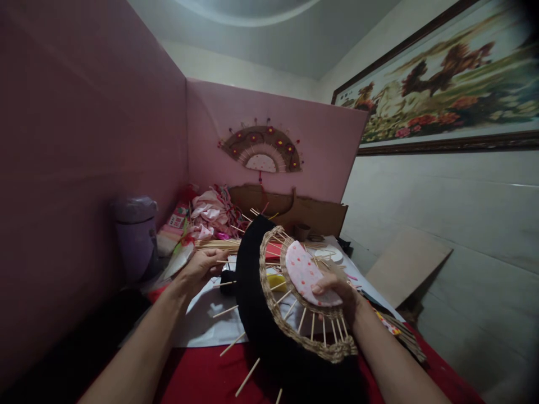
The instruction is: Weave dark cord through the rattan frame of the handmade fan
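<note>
A half-round fan (256,286) of thin wooden sticks is held up tilted in front of me. Its wide outer band is black, and a braided tan cord edges the open stick section. A pink fabric half-circle with red dots (301,269) covers its base. My right hand (339,292) grips the fan there, thumb on the fabric, other fingers mostly hidden behind. My left hand (204,265) is closed, its fingertips pinched beside a protruding stick end at the left edge; what they hold is too small to make out. A black yarn ball (228,281) lies just below them.
A finished fan with flowers (263,147) hangs on the pink partition (202,123). Loose sticks (217,245), pink yarn and fabric (213,207) lie behind my left hand. A lidded purple bin (135,238) stands left. White sheet (202,331) and red cloth (189,373) cover the table.
</note>
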`<move>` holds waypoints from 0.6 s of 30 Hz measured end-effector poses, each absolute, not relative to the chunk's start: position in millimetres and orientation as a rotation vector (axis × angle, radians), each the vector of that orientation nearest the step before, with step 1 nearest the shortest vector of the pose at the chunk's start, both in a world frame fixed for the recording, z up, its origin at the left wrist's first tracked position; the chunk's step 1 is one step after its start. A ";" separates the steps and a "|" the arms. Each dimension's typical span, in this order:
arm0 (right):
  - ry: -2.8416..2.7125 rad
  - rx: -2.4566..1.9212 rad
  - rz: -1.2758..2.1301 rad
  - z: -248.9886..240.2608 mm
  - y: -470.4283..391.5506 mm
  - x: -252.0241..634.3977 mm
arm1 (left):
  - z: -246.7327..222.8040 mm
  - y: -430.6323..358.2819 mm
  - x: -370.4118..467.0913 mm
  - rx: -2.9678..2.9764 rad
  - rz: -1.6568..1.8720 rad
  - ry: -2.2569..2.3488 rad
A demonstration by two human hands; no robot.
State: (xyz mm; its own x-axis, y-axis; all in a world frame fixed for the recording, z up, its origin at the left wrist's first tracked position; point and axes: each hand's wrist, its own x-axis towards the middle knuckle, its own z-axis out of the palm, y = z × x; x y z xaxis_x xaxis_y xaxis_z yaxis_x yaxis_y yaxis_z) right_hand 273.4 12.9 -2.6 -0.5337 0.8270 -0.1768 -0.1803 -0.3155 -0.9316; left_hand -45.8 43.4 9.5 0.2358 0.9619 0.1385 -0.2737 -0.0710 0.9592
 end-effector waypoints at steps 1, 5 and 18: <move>-1.238 -0.893 1.924 -3.0 13.0 273.8 | 10.0 43.0 -46.5 1.174 1.195 0.765; -1.255 -0.908 1.944 -3.6 14.3 274.4 | 10.2 44.1 -49.8 1.148 1.150 0.759; -1.283 -0.891 1.987 -4.2 16.2 276.7 | 26.9 33.3 -49.1 1.489 1.386 1.035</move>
